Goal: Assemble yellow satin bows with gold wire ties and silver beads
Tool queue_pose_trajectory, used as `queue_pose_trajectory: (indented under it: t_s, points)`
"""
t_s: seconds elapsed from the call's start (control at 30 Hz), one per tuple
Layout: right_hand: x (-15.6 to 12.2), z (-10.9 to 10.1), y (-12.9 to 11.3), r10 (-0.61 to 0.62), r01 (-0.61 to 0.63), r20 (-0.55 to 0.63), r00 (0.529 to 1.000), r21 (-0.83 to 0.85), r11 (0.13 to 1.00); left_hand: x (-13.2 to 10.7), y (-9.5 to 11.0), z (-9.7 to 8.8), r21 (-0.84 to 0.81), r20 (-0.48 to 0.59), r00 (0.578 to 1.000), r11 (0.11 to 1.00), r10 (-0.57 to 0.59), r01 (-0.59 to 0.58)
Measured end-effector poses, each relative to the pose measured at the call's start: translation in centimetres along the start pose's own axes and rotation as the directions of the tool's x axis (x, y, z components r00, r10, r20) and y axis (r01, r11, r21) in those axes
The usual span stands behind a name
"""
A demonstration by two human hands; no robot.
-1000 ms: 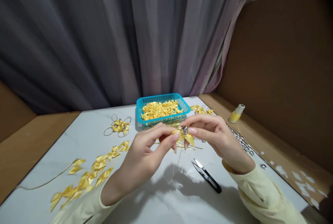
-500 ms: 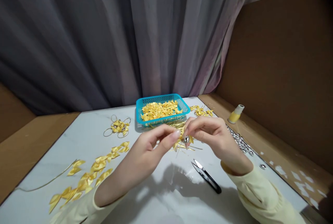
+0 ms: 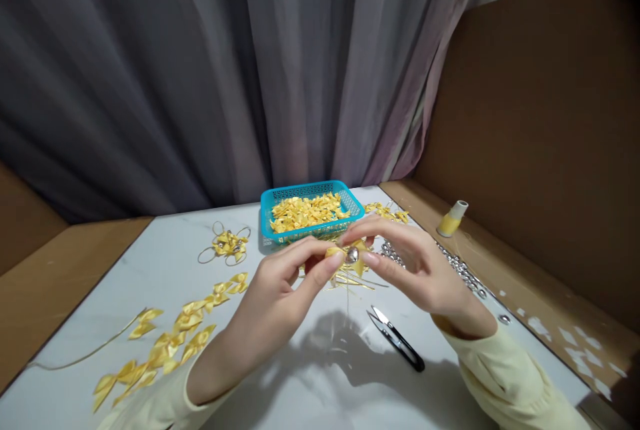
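Between my two hands, above the middle of the table, is a yellow ribbon bow point(image 3: 361, 258) with a round silver bell point(image 3: 353, 255) at its centre. My left hand point(image 3: 295, 277) pinches the bow's left side between thumb and fingers. Thumb and fingertips of my right hand point(image 3: 413, 263) grip the bow's right side, close against the bell. A thin strand hangs below the bow. Gold cords point(image 3: 357, 278) lie on the table behind and beneath the hands, partly covered by them. Black-handled thread snips point(image 3: 397, 340) rest with blades apart, nearer to me.
A blue basket point(image 3: 265, 217) of yellow bows stands at the back. Loose bows point(image 3: 167, 348) and a finished-looking bow cluster with cord loops point(image 3: 229, 243) lie at left. Silver bells point(image 3: 463, 270) line the right side, near a yellow thread spool point(image 3: 451, 220). Cardboard walls flank the table.
The bell has turned upward and sits against the bow's centre. My right hand has shifted slightly, its thumb now pressed on the bow's right side, uncovering more bells behind.
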State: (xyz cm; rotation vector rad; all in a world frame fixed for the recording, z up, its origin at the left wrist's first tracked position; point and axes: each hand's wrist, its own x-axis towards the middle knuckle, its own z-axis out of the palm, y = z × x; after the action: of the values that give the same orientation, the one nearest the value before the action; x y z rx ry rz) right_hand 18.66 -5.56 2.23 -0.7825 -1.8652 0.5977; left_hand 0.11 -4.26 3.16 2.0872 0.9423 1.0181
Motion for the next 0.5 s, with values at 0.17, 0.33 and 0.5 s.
queue_pose_trajectory:
  t_s: [0.17, 0.33, 0.5]
  points:
    - [-0.08, -0.02, -0.28, -0.159, 0.153, -0.007, 0.987, -0.243, 0.958, -0.07, 0.16, 0.01, 0.011, 0.036, 0.999, 1.000, -0.024, 0.023]
    - [0.04, 0.51, 0.25, -0.157, 0.141, -0.065, 0.985, -0.206, 0.968, -0.16, 0.47, -0.03, 0.002, 0.052, 0.999, 1.000, 0.009, -0.009]
    - [0.09, 0.72, 0.32, -0.038, 0.033, -0.096, 0.995, -0.057, 0.998, -0.31, 0.75, -0.20, -0.003, 0.043, 0.999, 1.000, 0.014, -0.014]
